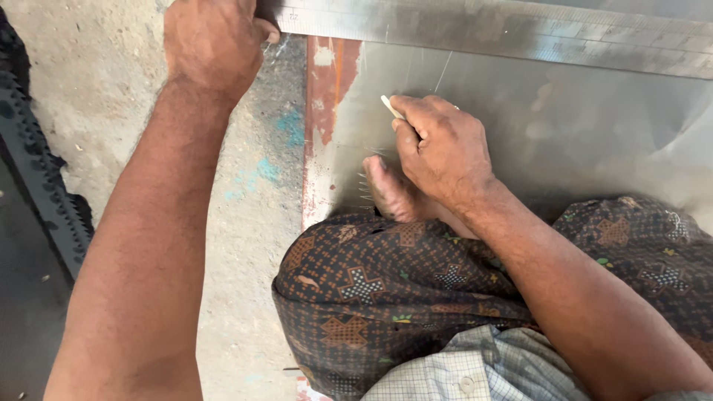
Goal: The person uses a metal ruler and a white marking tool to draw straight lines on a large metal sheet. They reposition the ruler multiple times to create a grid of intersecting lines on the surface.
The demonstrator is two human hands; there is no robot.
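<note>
right hand [442, 148] gripping marker [390, 106], left hand [212, 41] pinning ruler [520, 33]

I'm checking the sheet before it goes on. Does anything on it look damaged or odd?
Yes. The metal sheet has a reddish-brown, rust-like patch along its left edge near the steel ruler, and fine scratch lines near the right hand. A bare foot rests on the sheet.
</note>
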